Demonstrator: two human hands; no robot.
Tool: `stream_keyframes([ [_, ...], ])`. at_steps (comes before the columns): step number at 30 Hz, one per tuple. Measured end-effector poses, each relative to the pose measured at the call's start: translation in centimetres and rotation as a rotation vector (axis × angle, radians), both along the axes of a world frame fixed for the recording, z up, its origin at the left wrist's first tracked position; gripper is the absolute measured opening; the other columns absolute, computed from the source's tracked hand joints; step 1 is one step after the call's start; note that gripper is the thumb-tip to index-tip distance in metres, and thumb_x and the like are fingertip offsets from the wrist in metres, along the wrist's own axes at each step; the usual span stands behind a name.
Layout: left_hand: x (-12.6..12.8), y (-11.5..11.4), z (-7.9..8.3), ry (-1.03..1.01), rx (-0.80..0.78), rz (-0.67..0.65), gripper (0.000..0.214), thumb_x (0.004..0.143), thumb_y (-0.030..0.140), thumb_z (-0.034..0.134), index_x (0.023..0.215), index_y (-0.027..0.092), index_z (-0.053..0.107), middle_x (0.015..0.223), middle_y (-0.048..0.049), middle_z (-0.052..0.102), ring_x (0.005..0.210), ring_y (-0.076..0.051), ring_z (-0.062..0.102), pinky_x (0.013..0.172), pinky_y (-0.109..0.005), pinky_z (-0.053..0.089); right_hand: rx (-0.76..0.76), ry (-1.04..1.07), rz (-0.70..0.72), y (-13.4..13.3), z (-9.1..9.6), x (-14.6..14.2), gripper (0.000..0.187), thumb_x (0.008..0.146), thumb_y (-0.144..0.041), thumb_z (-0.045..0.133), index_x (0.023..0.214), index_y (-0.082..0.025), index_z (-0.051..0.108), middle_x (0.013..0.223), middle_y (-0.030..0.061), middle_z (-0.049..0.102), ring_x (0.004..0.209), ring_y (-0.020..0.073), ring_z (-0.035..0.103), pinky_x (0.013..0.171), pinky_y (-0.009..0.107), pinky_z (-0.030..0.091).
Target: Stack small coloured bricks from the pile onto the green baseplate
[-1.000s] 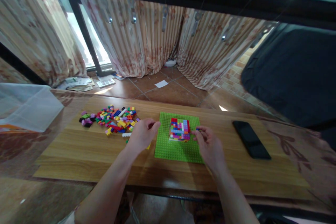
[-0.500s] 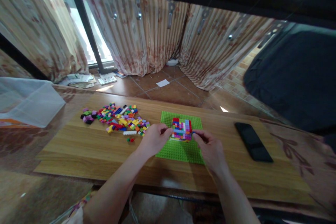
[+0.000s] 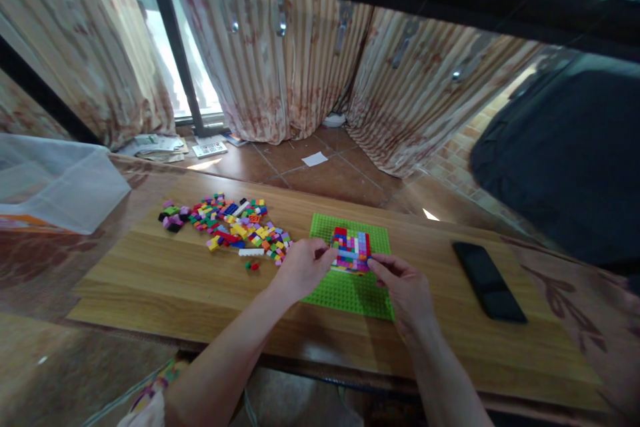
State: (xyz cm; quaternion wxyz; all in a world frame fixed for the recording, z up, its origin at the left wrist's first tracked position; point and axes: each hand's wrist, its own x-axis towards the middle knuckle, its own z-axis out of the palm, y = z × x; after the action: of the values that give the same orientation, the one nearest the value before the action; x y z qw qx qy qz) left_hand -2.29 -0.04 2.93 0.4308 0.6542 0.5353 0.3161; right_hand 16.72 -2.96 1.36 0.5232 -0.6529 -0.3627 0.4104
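A multicoloured block of toy building bricks (image 3: 351, 252) sits on a green studded baseplate (image 3: 345, 297). My left hand (image 3: 304, 268) pinches at its left side, thumb and fingers against the bricks. At the right edge of the build, my right hand (image 3: 406, 285) is closed with thumb and forefinger on a small blue brick (image 3: 370, 262), which appears to touch the build. The fingertips partly cover both sides of the build.
Left of the baseplate lies a heap of loose coloured bricks (image 3: 240, 227), with a long white brick (image 3: 251, 252) at its front. A black phone (image 3: 489, 281) rests on the wooden table (image 3: 200, 310) at right. A translucent bin (image 3: 65, 177) stands at far left.
The camera view has shifted slightly, so the scene sits a little further right. My right hand has brought the blue brick in against the build's right edge. My left hand stays at its left side.
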Motion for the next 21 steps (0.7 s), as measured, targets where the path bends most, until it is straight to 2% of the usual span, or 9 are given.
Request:
stream_keyframes([
  [9, 0.17, 0.02, -0.16, 0.039, 0.007, 0.007, 0.037, 0.086, 0.038, 0.051, 0.057, 0.017, 0.055, 0.049, 0.0023, 0.052, 0.050, -0.011, 0.042, 0.053, -0.025, 0.026, -0.114, 0.332, -0.028, 0.02, 0.45, -0.59, 0.041, 0.040, -0.034, 0.093, 0.071, -0.015, 0.073, 0.056, -0.0026, 0.063, 0.048, 0.0066, 0.053, 0.044, 0.017, 0.047],
  [17, 0.35, -0.12, -0.08, 0.067, 0.026, 0.029, 0.036, 0.087, 0.036, 0.049, 0.057, 0.017, 0.054, 0.048, 0.0027, 0.050, 0.050, -0.011, 0.043, 0.052, -0.024, 0.026, -0.222, 0.470, -0.014, 0.85, 0.68, -0.64, 0.029, 0.050, -0.017, 0.088, 0.071, -0.016, 0.068, 0.053, -0.0023, 0.065, 0.042, 0.0074, 0.055, 0.042, 0.018, 0.053],
  [21, 0.29, -0.10, -0.11, 0.055, 0.016, 0.026, 0.035, 0.086, 0.038, 0.051, 0.059, 0.017, 0.055, 0.049, 0.0025, 0.052, 0.050, -0.011, 0.045, 0.051, -0.024, 0.027, -0.215, 0.472, -0.036, 0.86, 0.72, -0.96, 0.030, 0.050, -0.018, 0.088, 0.070, -0.016, 0.067, 0.051, -0.0036, 0.064, 0.040, 0.0068, 0.053, 0.040, 0.018, 0.052],
])
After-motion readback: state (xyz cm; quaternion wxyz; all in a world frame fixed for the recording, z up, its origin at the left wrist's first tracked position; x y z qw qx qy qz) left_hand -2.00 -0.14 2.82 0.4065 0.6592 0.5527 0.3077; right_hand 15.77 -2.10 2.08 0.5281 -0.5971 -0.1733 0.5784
